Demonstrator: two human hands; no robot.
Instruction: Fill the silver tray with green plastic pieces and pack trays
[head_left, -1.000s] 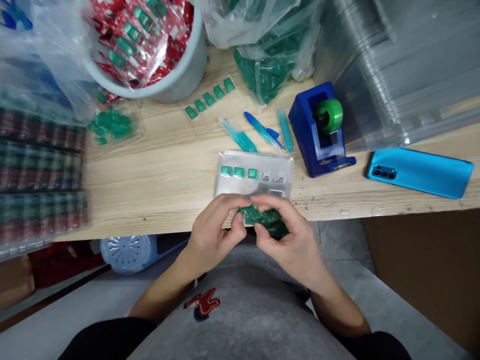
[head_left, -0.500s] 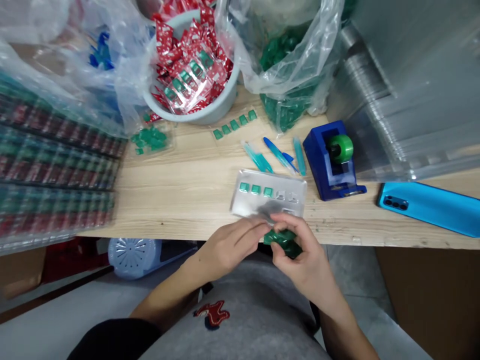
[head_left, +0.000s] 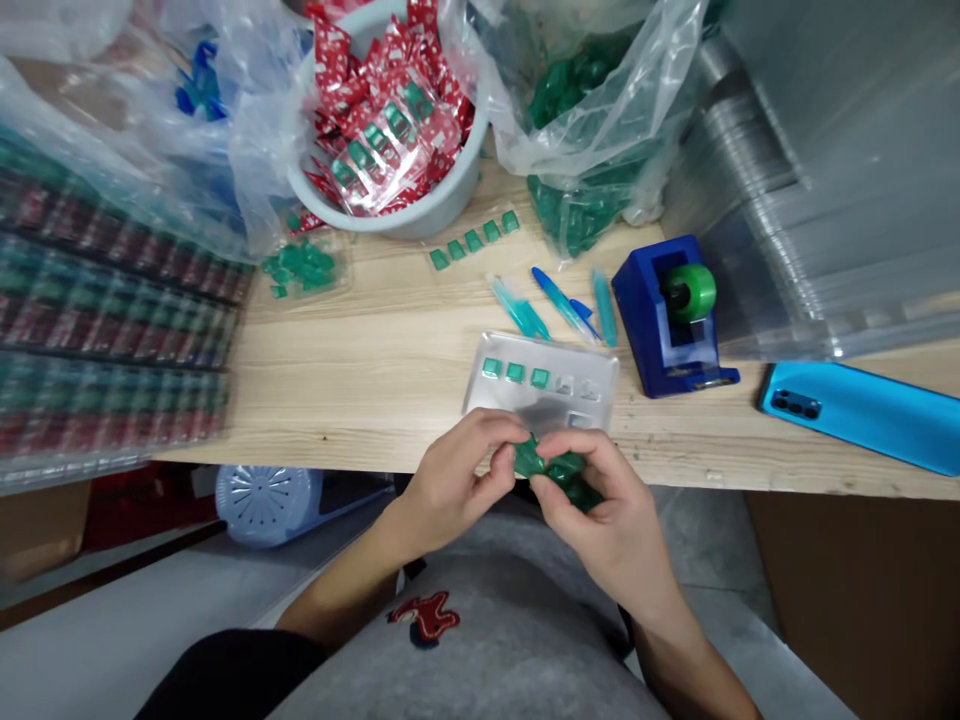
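Note:
Close to the table's front edge, my left hand (head_left: pixel 469 470) pinches one side of a shiny green translucent piece (head_left: pixel 529 458). My right hand (head_left: pixel 600 490) is closed round a small bunch of the same dark green pieces (head_left: pixel 568 468), its thumb and forefinger touching the pinched one. Whether these are wrapped or joined I cannot tell. Just beyond my fingers lies a clear plastic blister tray (head_left: pixel 517 400). Three green square pieces (head_left: pixel 515 372) sit in its upper row, with unfilled hollows to their right. My hands hide part of its lower edge.
Pens (head_left: pixel 562 305) and a blue tape dispenser (head_left: pixel 660 320) lie beyond the tray, a blue phone (head_left: pixel 862 415) far right. Behind stand a tub (head_left: pixel 442 205) of red packets and a bag (head_left: pixel 577 200) of green pieces. Filled packs (head_left: pixel 112 330) are stacked left; clear trays (head_left: pixel 847 200) right.
My left fingers have lifted off the tray's edge and opened out a little, now gripping a green piece beside my right fingertips. The right hand keeps its bunch. The view has shifted slightly.

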